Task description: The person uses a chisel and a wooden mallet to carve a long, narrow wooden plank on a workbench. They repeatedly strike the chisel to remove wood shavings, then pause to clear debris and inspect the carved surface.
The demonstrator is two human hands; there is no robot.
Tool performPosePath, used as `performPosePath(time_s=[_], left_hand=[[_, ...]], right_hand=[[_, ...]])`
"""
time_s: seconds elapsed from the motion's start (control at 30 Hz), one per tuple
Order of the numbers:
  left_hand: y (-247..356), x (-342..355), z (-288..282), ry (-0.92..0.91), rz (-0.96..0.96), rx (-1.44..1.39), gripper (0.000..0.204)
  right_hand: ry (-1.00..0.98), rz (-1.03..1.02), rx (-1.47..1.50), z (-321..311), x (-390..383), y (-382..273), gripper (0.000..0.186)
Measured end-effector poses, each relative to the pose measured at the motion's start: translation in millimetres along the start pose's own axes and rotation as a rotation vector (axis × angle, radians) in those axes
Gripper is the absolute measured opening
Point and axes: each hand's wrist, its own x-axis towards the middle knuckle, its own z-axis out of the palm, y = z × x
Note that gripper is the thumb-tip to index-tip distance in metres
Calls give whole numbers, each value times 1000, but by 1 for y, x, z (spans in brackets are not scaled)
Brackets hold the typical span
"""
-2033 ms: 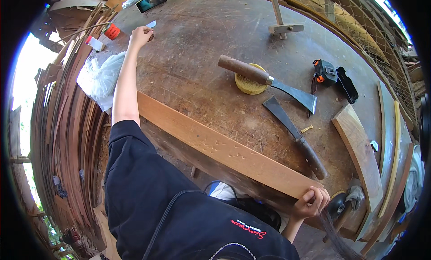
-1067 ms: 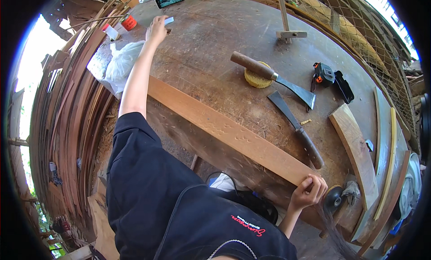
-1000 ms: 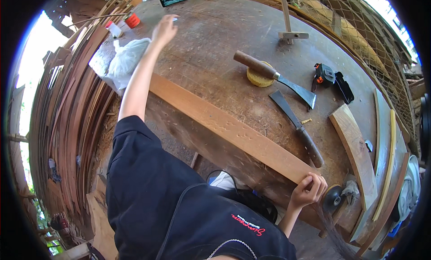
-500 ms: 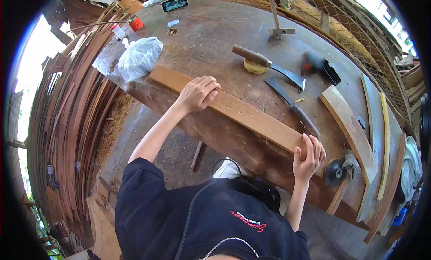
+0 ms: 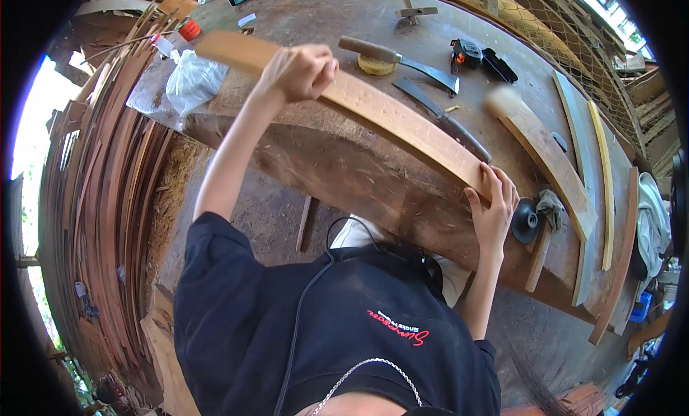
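Note:
A long brown wooden board (image 5: 402,125) slants across the front of the workbench, its left end lifted above the surface. My left hand (image 5: 296,73) is wrapped round it toward that raised end, knuckles up. At its lower right end my right hand (image 5: 494,204) grips, fingers over the far face and thumb on the near side. Just beyond the board lie a hatchet-like blade with a wooden handle (image 5: 369,50), propped on a yellow round pad (image 5: 376,66), and a dark-handled knife (image 5: 465,141).
A tape measure (image 5: 466,53) lies at the back right. A curved wooden piece (image 5: 549,157) and several strips rest on the right. A black disc (image 5: 525,221) sits by my right hand. A white plastic bag (image 5: 195,80) stands at the left bench corner, above stacked planks (image 5: 93,222).
My left hand has raised the board's left end off the bench, moving up and left. My right hand stays on the right end. The view has shifted slightly.

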Motion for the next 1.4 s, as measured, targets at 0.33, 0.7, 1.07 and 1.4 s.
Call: performPosePath(time_s=[0.33,0.7,1.07,1.4], left_hand=[[19,-7,9,145,103,-33,18],[34,-50,84,308,41,-110,21],[49,-45,90,400,-159,-198,28],[52,-43,88,393,-168,-182,29]], right_hand=[[13,71,62,-15,-5,9,39],[157,213,107,-46,36,39,19],[-406,270,-460,-77,88,182,88],[-206,256,-592,-109,106,183,87]])
